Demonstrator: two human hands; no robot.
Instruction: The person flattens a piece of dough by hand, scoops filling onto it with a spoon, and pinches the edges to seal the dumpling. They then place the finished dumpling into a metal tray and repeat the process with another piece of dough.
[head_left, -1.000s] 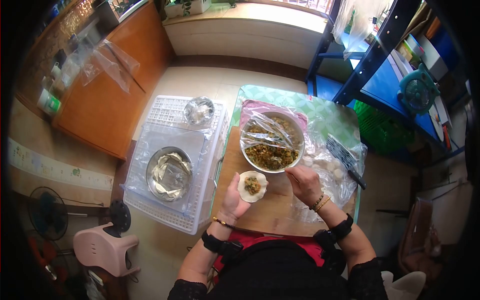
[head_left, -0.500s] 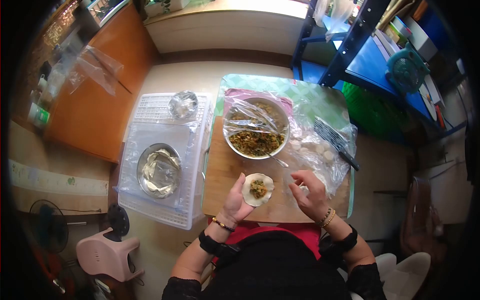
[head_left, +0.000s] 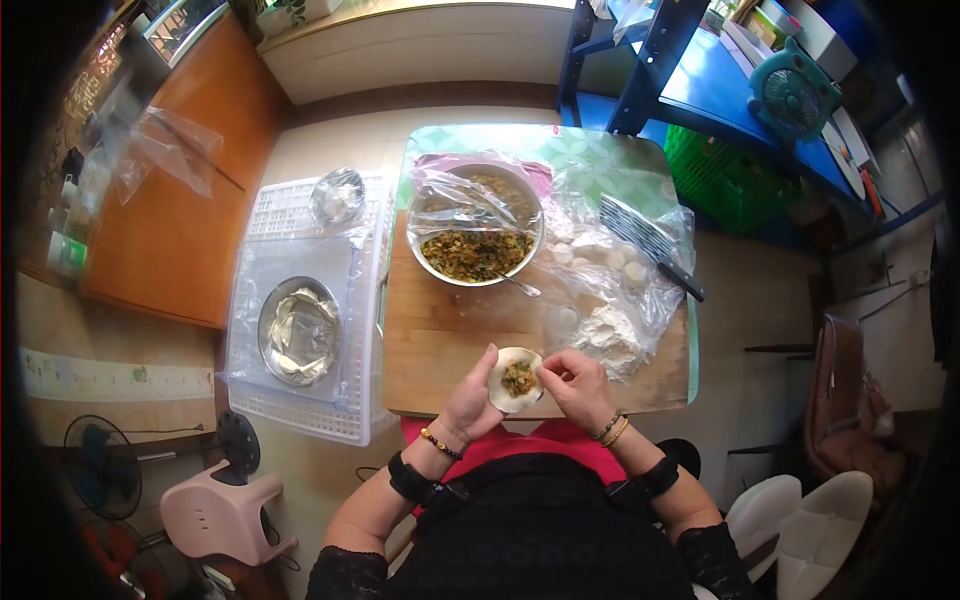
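A round dough wrapper with a mound of chopped filling at its centre rests on the fingers of my left hand, whose thumb points up beside it. My right hand pinches the wrapper's right edge between thumb and fingertips. Beyond them, a large metal bowl of filling is partly covered by clear plastic, with a spoon leaning on its rim. White flour lies to the right on the wooden board, near dough pieces under plastic.
A cleaver with a black handle lies at the right on the plastic. On the left, a white crate holds a metal bowl of pale dough pieces and a small plastic-covered bowl. A pink stool stands lower left.
My right hand has moved left from above the flour and now touches the wrapper's edge. The whole view has shifted, so the table and bowls appear higher and further left.
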